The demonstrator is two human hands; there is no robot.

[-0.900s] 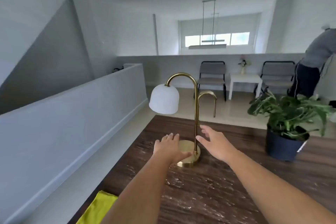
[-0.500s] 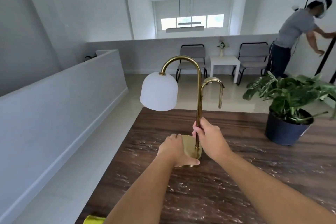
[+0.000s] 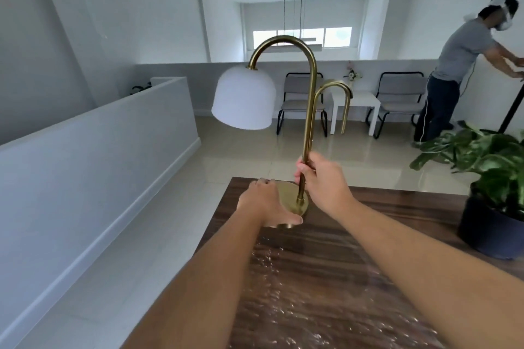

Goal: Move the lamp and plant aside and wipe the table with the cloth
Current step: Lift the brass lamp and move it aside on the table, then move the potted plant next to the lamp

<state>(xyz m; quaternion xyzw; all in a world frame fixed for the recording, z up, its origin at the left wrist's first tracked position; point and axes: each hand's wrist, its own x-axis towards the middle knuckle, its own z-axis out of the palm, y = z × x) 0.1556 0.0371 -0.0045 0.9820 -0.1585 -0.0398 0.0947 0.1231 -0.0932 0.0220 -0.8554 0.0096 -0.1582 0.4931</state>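
Note:
The brass lamp (image 3: 311,110) with a white dome shade (image 3: 243,98) is near the far left corner of the dark wooden table (image 3: 326,278). My right hand (image 3: 323,183) is closed around the lower part of its stem. My left hand (image 3: 266,204) grips the round brass base from the left, thumb on its front rim. The base looks tilted; I cannot tell whether it is clear of the table. The plant (image 3: 487,161) in a dark blue pot (image 3: 490,232) stands at the table's right side. The cloth is out of view.
A low white wall (image 3: 93,156) runs along the left, with pale floor between it and the table. Beyond the table stand two chairs (image 3: 300,99) and a small white side table (image 3: 354,102). Another person (image 3: 456,65) bends at the far right.
My right hand went from open beside the stem to closed around it. My left hand took hold of the base. The lamp has shifted toward the table's far edge, and the yellow cloth left the view.

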